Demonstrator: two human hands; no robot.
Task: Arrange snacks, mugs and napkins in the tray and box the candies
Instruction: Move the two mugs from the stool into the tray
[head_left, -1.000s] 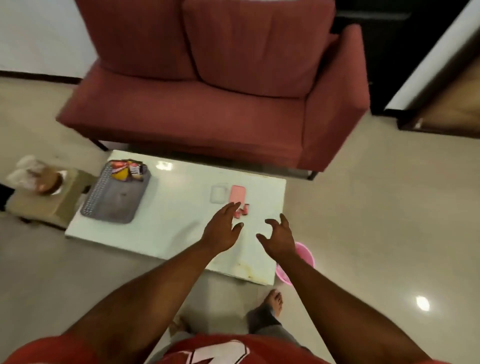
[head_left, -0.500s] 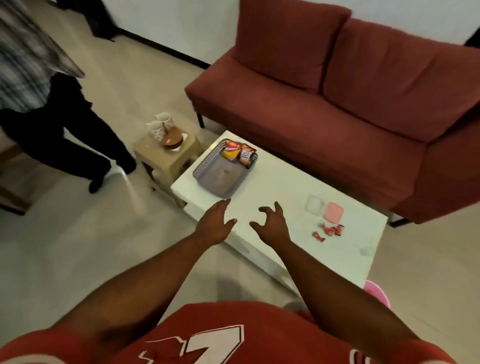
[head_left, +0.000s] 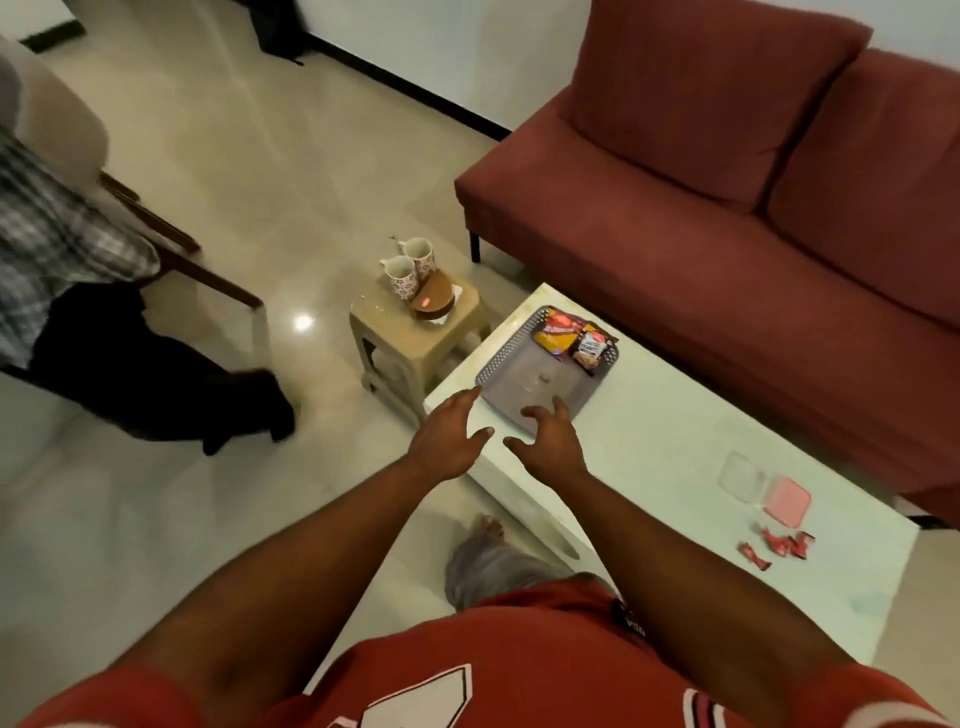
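- Both hands are empty. The left hand (head_left: 447, 439) has its fingers straight and spread, the right hand (head_left: 550, 441) is loosely curled, and both hover at the tray's near end.
- The tray (head_left: 514, 374), on the white table (head_left: 665, 447), holds two snack packets (head_left: 571, 340) at its far end (snacks look done).
- Two mugs (head_left: 410, 265) stand on the stool (head_left: 415, 345) beside the table, not yet moved; I can't make out any napkins.
- Candies (head_left: 779, 545) lie loose beside the open pink box (head_left: 787, 499), unboxed.
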